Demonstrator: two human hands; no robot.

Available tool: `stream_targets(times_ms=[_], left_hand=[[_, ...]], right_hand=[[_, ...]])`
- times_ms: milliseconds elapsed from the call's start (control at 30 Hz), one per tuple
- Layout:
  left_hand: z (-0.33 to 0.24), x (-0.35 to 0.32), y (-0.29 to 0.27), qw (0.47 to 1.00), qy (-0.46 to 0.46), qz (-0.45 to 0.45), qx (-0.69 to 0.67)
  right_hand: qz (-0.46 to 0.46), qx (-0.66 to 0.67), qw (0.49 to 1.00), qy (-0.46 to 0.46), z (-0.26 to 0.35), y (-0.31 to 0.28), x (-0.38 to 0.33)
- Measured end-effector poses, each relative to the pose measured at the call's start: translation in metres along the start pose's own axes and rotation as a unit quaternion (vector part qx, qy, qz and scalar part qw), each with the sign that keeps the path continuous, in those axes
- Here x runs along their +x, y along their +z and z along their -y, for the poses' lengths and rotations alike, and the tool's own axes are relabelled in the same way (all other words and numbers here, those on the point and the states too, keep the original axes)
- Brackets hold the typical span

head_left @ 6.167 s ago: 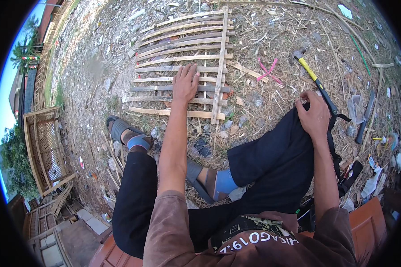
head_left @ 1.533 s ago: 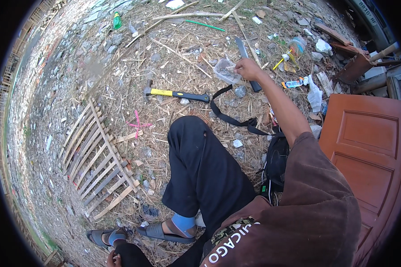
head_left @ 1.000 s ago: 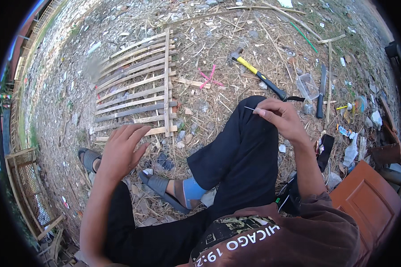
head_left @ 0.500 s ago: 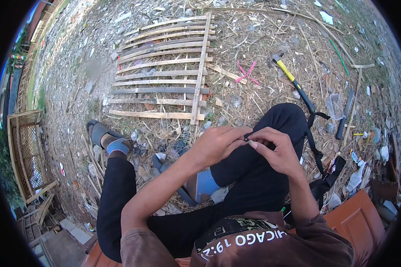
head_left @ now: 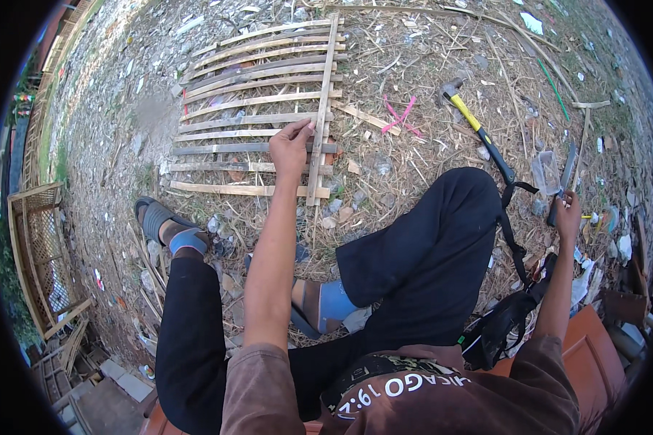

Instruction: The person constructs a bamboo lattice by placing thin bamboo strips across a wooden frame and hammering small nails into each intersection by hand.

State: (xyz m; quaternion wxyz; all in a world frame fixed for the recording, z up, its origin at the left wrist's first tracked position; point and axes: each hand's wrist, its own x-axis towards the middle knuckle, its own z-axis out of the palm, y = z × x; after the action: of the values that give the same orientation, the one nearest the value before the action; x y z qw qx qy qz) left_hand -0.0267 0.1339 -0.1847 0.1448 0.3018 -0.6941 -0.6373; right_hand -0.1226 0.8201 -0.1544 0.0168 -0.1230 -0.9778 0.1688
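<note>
Left hand (head_left: pixel 290 147) pinched on bamboo panel (head_left: pixel 254 109), near its right edge. Right hand (head_left: pixel 567 209) closed around knife (head_left: pixel 564 177), clear bag (head_left: pixel 545 172) just left; open litter ground beyond.

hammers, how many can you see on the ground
1. The hammer, with a yellow and black handle, lies on the straw-covered ground right of the slat panel, beyond the raised knee. Others may be hidden among the litter at right.

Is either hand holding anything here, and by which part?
The left hand pinches something small at its fingertips over the bamboo slat panel; what cannot be told. The right hand grips the lower end of a dark tool.
</note>
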Motion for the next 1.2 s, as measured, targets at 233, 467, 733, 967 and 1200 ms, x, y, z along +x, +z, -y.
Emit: stream_targets(times_ms=[233, 467, 733, 967, 1200], left_hand=[[0.004, -0.006, 0.0, 0.999, 0.021, -0.027, -0.014], [0.006, -0.007, 0.009, 0.998, 0.045, -0.037, -0.025], [0.004, -0.009, 0.013, 0.997, 0.034, -0.055, -0.035], [0.005, -0.012, 0.015, 0.995, 0.035, -0.073, -0.049], [0.007, -0.011, 0.015, 0.996, 0.052, -0.062, -0.032]], right_hand=[[-0.024, 0.035, 0.995, -0.09, 0.076, 0.02, -0.024], [0.032, -0.006, 0.962, -0.27, 0.214, 0.058, -0.052], [0.103, -0.026, 0.965, -0.24, 0.241, 0.097, -0.031], [0.102, -0.038, 0.965, -0.238, 0.268, 0.079, -0.033], [0.188, 0.132, 0.95, -0.211, 0.327, 0.03, -0.072]])
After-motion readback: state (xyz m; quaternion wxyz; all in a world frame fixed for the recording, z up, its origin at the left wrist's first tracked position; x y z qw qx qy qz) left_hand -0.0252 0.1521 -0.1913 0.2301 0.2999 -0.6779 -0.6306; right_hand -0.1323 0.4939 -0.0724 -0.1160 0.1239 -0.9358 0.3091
